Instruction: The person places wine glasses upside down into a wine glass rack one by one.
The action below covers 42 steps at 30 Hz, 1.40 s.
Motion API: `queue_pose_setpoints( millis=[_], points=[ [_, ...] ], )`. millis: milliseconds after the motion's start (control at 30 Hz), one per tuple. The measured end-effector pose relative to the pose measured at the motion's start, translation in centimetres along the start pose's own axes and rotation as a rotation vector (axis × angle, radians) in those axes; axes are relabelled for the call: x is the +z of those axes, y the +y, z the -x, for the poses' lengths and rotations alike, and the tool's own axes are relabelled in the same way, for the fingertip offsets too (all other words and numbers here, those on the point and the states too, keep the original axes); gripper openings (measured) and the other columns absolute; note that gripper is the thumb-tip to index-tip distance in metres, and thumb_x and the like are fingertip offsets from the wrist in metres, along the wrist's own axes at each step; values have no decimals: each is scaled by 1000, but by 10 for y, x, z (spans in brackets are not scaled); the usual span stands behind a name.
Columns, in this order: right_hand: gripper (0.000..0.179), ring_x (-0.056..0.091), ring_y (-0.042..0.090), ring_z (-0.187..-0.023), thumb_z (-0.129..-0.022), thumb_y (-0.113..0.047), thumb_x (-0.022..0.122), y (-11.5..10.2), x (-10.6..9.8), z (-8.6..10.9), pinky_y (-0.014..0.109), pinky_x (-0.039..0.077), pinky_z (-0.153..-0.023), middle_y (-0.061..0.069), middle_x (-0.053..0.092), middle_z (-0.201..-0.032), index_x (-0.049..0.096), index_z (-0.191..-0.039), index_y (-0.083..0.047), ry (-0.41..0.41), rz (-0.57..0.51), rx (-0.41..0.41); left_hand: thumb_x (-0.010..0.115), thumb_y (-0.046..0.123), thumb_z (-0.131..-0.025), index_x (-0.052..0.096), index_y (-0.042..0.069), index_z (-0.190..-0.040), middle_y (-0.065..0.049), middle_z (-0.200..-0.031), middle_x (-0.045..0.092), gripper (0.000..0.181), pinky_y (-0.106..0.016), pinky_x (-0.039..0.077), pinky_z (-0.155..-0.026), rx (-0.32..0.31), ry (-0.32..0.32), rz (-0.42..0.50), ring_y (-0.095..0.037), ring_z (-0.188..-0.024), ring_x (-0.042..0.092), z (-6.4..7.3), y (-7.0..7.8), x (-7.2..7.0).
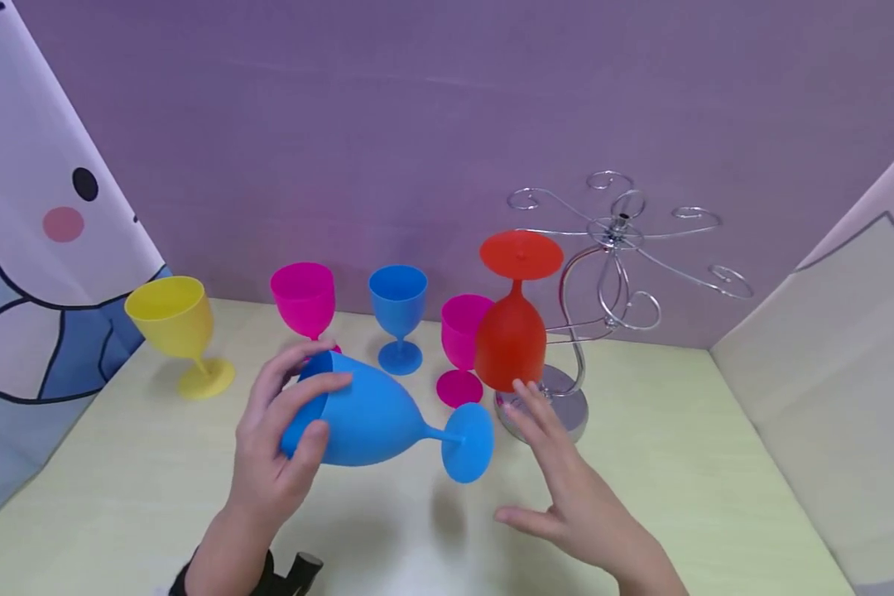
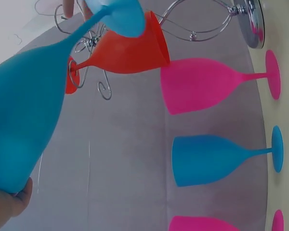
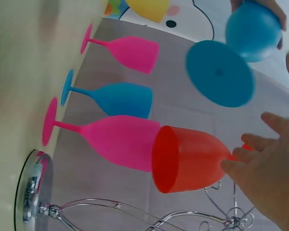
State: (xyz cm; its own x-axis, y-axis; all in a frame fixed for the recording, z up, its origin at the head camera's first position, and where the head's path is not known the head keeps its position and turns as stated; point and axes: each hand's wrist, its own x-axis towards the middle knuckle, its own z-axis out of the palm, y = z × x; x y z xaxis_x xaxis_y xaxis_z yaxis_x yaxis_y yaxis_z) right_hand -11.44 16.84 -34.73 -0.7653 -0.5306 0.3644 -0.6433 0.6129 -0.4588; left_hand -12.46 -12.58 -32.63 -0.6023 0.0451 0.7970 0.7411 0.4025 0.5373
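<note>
My left hand [image 1: 268, 439] grips a blue plastic goblet [image 1: 376, 414] round the rim end of its bowl, fingers on top and thumb at the near side. The goblet lies sideways in the air, its foot pointing right. My right hand [image 1: 577, 497] is raised to the right of that foot, fingers spread and nothing held. Behind its fingertips a red goblet [image 1: 512, 343] hangs upside down from a silver wire rack [image 1: 575, 406]. In the right wrist view the fingers [image 3: 260, 142] overlap the red goblet's stem; I cannot tell whether they touch.
Along the back of the pale table [image 1: 656, 463] stand a yellow goblet [image 1: 175, 319], a magenta goblet [image 1: 303, 296], a second blue goblet [image 1: 398, 306] and another magenta goblet [image 1: 462, 335], all upright. The rack's curled arms spread out at the right. A purple backdrop [image 1: 387, 124] rises behind.
</note>
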Motion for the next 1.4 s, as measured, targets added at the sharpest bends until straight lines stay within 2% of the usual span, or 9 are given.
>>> queue_pose_setpoints(
  millis=[67,267,567,633,767,867,1033,1167,1400],
  points=[
    [93,9,26,-137,-75,-46,70,3,3,0,49,51,-80,9,10,-152,16,-146,-19,-16,-21,-11,52,4,-76,61,9,-109,-13,-130,47,34,-22,44,-88,27,22,45,-29,-120,40,1,-1,2],
    [97,11,26,-137,-73,-46,72,10,7,0,52,49,-83,10,12,-152,15,-146,-16,-17,-58,-38,48,6,-79,59,11,-110,-8,-132,46,34,-24,45,-87,38,35,142,-31,-120,39,3,-4,8],
    [104,13,25,-136,-68,-38,78,15,9,1,55,44,-88,13,14,-151,14,-145,-9,-14,-156,-93,31,9,-90,54,3,-115,-10,-130,47,35,-27,44,-88,-62,85,453,-34,-121,36,3,-6,11],
    [105,13,26,-136,-67,-36,79,14,10,0,56,43,-88,14,14,-151,15,-144,-7,-15,-170,-107,29,12,-91,53,4,-116,-9,-130,47,36,-28,45,-86,-128,91,503,-34,-121,36,4,-5,12],
    [106,12,26,-136,-66,-39,79,13,12,0,57,44,-87,14,14,-151,15,-143,-5,-14,-180,-105,28,22,-94,51,10,-120,-11,-131,44,36,-31,49,-83,-331,82,594,-34,-120,36,5,-1,15],
    [109,12,26,-137,-65,-42,79,12,14,1,57,44,-86,13,14,-151,13,-144,-7,-14,-187,-84,28,28,-96,47,17,-121,-12,-133,40,33,-33,51,-81,-496,54,632,-33,-120,35,5,3,20],
    [114,12,27,-136,-62,-40,81,13,16,0,59,43,-87,13,14,-152,9,-145,-8,12,-188,-79,28,36,-97,43,19,-123,-7,-134,41,34,-38,50,-82,-702,-1,698,-31,-120,36,4,7,30],
    [117,13,27,-136,-61,-37,82,12,18,-1,62,40,-88,14,13,-152,5,-145,-8,40,-212,-68,28,40,-98,39,18,-126,-5,-134,41,38,-42,49,-84,-785,-45,747,-29,-121,37,2,7,32],
    [117,9,28,-136,-63,-25,81,6,21,0,69,33,-89,6,5,-153,0,-147,-20,67,-442,66,30,49,-96,37,23,-129,-5,-137,38,43,-49,46,-88,-928,-116,838,-30,-121,36,2,7,40]
  ],
)
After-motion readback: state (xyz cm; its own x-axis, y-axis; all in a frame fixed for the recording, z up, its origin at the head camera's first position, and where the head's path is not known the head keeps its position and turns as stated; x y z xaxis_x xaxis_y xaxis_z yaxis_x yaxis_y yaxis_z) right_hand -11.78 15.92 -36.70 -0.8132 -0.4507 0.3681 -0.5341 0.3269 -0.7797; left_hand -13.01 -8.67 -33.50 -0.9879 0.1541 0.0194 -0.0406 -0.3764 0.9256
